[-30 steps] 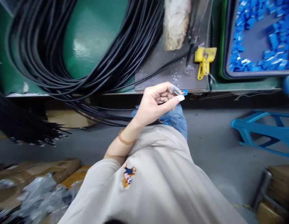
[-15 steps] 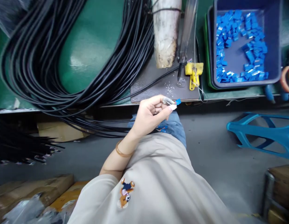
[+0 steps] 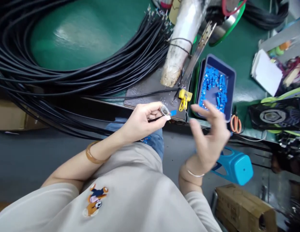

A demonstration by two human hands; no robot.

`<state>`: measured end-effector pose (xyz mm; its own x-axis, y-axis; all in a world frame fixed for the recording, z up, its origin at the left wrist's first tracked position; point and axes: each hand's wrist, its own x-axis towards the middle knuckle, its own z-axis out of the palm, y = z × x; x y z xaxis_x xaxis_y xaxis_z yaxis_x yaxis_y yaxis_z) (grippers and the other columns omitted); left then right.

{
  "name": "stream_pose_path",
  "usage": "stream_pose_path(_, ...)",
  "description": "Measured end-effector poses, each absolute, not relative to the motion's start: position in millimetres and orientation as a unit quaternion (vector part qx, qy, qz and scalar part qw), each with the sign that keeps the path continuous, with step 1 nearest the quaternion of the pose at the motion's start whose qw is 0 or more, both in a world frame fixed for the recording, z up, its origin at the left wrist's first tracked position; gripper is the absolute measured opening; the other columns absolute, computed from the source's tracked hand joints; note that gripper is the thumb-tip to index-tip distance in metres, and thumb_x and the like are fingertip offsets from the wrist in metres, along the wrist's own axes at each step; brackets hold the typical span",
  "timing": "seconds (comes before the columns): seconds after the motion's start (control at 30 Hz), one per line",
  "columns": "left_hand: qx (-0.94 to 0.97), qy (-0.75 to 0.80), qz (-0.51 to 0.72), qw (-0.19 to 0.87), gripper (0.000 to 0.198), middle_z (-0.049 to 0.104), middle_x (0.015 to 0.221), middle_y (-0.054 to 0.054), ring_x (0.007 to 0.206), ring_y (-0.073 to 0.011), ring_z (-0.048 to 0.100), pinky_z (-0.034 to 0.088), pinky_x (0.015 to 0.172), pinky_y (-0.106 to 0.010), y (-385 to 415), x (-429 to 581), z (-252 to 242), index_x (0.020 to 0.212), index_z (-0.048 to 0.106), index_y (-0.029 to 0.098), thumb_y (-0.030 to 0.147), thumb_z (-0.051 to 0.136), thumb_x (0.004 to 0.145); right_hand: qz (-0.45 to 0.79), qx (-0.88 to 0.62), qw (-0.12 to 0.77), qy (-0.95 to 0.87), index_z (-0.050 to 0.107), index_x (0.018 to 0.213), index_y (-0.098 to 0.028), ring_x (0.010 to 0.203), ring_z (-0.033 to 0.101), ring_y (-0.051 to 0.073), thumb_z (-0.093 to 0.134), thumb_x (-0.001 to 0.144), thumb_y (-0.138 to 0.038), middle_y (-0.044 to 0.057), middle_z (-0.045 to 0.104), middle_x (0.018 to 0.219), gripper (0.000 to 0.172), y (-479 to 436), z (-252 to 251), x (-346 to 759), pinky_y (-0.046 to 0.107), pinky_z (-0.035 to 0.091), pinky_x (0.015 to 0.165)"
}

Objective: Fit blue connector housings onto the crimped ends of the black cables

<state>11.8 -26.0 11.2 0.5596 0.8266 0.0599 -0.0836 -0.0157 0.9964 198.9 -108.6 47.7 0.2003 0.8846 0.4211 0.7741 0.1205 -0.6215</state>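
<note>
Between thumb and forefinger, my left hand (image 3: 147, 119) pinches the end of a black cable; a small blue connector (image 3: 173, 112) sticks out past the fingertips. Something grey covers the forefinger's tip. My right hand (image 3: 210, 135), blurred and with fingers apart, is held over the floor just in front of the dark blue bin (image 3: 233, 83), nothing visible in it. Many small blue connectors (image 3: 214, 80) lie in that bin. A yellow clip (image 3: 184, 98) sits on the bench edge between the hands.
A thick bundle of black cables (image 3: 92, 77) spreads over the green bench (image 3: 87, 35). A wrapped white post (image 3: 180, 42) leans above the brown board (image 3: 150, 91). Orange-handled scissors (image 3: 235, 124) lie right of the bin; a blue stool (image 3: 239, 167) stands below, near a cardboard box (image 3: 244, 206).
My right hand has come into view near the bin. The view has turned to the right, showing more of the bench. The left hand keeps its pinch on the cable end.
</note>
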Motion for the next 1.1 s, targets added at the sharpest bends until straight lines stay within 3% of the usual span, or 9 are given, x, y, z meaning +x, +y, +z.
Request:
stream_pose_path(0.1,0.655,0.297,0.385,0.578,0.009,0.044,0.061,0.005,0.054,-0.004,0.037,0.032,0.05,-0.018,-26,15,13,0.078,0.062,0.012,0.017,0.063,0.086,0.08,-0.638,0.438,-0.628,0.068,0.114,-0.026,0.095,0.074,0.016,0.07,0.089,-0.022,-0.002,0.077,0.099,0.026,-103,32,193,0.053,0.045,0.119)
stream_pose_path(0.2,0.674,0.295,0.397,0.549,0.012,0.045,0.058,0.005,0.052,-0.0038,0.036,0.03,0.049,-0.018,-25,17,12,0.075,0.061,0.012,0.015,0.059,0.087,0.091,-0.623,0.496,-0.598,0.072,0.09,-0.023,0.082,0.072,0.013,0.072,0.087,-0.018,-0.002,0.075,0.086,0.006,-101,26,185,0.038,0.061,0.092)
stream_pose_path(0.3,0.686,0.295,0.401,0.53,0.018,0.039,0.053,0.007,0.048,-0.0033,0.031,0.025,0.046,-0.019,-23,18,12,0.069,0.056,0.014,0.015,0.058,0.087,0.089,-0.624,0.521,-0.575,0.071,0.087,-0.022,0.073,0.066,0.012,0.071,0.086,-0.017,-0.002,0.069,0.076,0.006,-98,28,179,0.027,0.055,0.064)
stream_pose_path(0.4,0.695,0.299,0.405,0.513,0.02,0.036,0.053,0.008,0.048,-0.0035,0.029,0.024,0.046,-0.02,-21,19,12,0.067,0.054,0.014,0.014,0.057,0.087,0.052,-0.625,0.522,-0.578,0.069,0.085,-0.022,0.065,0.062,0.01,0.071,0.086,-0.015,-0.004,0.064,0.074,0.007,-94,27,173,0.024,0.053,0.057)
stream_pose_path(0.57,0.716,0.28,0.425,0.478,0.015,0.036,0.057,0.007,0.051,-0.0038,0.03,0.027,0.047,-0.018,-19,21,9,0.07,0.053,0.015,0.011,0.058,0.083,0.107,-0.606,0.523,-0.589,0.068,0.089,-0.022,0.083,0.073,0.012,0.07,0.086,-0.013,0.001,0.075,0.101,0.009,-87,15,166,0.022,0.061,0.067)
stream_pose_path(0.67,0.726,0.287,0.439,0.445,0.013,0.035,0.057,0.008,0.05,-0.0034,0.027,0.026,0.047,-0.018,-19,22,5,0.071,0.054,0.015,0.01,0.061,0.08,0.091,-0.597,0.53,-0.595,0.067,0.09,-0.022,0.089,0.074,0.012,0.069,0.086,-0.01,0.0,0.076,0.097,0.013,-85,8,165,0.022,0.062,0.071)
stream_pose_path(0.9,0.733,0.309,0.446,0.41,0.018,0.032,0.052,0.009,0.048,-0.0032,0.025,0.024,0.046,-0.019,-16,26,-3,0.066,0.05,0.016,0.01,0.059,0.08,-0.11,-0.554,0.451,-0.692,0.066,0.098,-0.02,0.093,0.076,0.014,0.07,0.084,-0.005,0.005,0.079,0.101,0.022,-81,0,166,0.023,0.062,0.085)
stream_pose_path(1.1,0.678,0.36,0.406,0.496,0.016,0.033,0.054,0.007,0.051,-0.0045,0.027,0.023,0.048,-0.021,-12,30,3,0.066,0.05,0.016,0.013,0.055,0.081,-0.109,-0.571,0.467,-0.666,0.061,0.094,-0.021,0.095,0.077,0.016,0.068,0.085,-0.007,0.005,0.079,0.106,0.019,-77,-4,163,0.025,0.063,0.084)
